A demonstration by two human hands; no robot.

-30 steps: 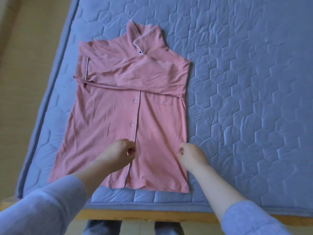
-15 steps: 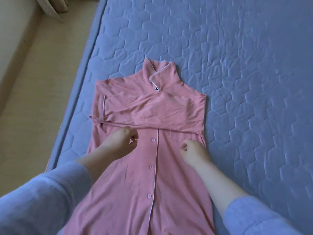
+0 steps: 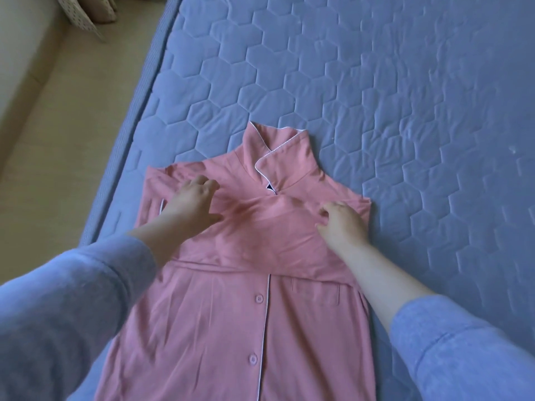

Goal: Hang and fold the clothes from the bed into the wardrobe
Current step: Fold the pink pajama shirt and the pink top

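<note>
A pink pyjama shirt (image 3: 246, 328) lies face up on a bed (image 3: 376, 96) with a blue mattress quilted in hexagons. The shirt sits near the mattress edge at 9 o'clock. Its white-piped collar (image 3: 278, 166) points to 12 o'clock and its hem runs out of view at 6 o'clock. Both of its sleeves are folded across the chest in a flat band. Below that band are two buttons (image 3: 258, 298) beside a white-piped placket, and a chest pocket (image 3: 315, 293) at 3 o'clock of them.

A person in blue sleeves reaches in from 6 o'clock. The left hand (image 3: 192, 202) lies palm down on the shoulder at 9 o'clock of the collar, fingertips bent into the cloth and thumb spread. I cannot tell whether it grips. The right hand (image 3: 343, 227) is on the other shoulder, fingers curled, thumb and forefinger pinching a ridge of fabric.

Beige floor (image 3: 72, 111) lies beyond the bed at 9 o'clock, with a patterned curtain (image 3: 86, 15) at 11 o'clock.
</note>
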